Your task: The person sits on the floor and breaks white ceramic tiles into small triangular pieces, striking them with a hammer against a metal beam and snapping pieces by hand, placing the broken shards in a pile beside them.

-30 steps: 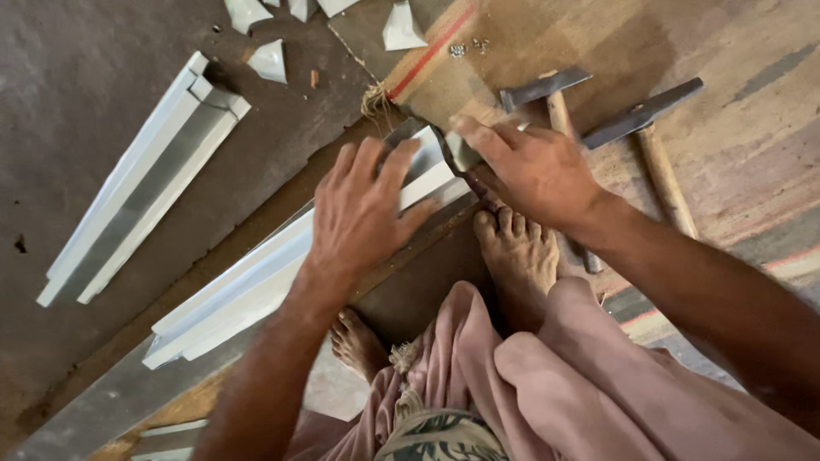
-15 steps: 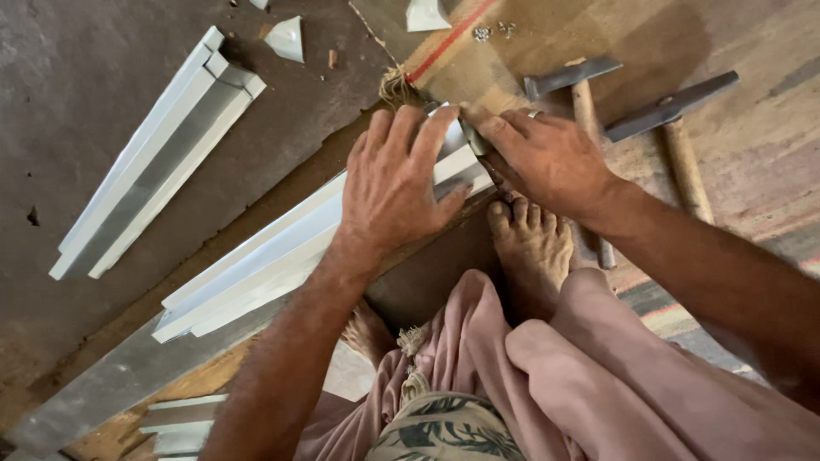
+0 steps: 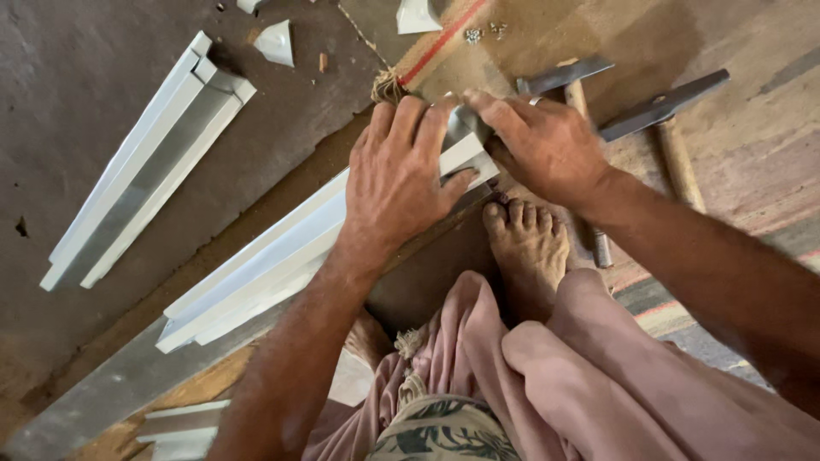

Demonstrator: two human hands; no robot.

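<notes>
Pressing flat with fingers spread, the left hand (image 3: pixel 401 175) holds down the long white folded metal strip (image 3: pixel 282 256), while the right hand (image 3: pixel 547 145) pinches its end.

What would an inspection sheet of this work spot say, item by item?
Surface: dark floor, woven mat at right.
Job's things: folded white sheet-metal channel under the left hand; the right hand grips its far end.
Clutter: second channel, white offcuts, two hammers.
Grips: both hands pressed on the channel; whether fingers close round it cannot be told.
Cables: nothing seen.
Surroundings: bare foot beside the channel, pink cloth over the knees.
</notes>
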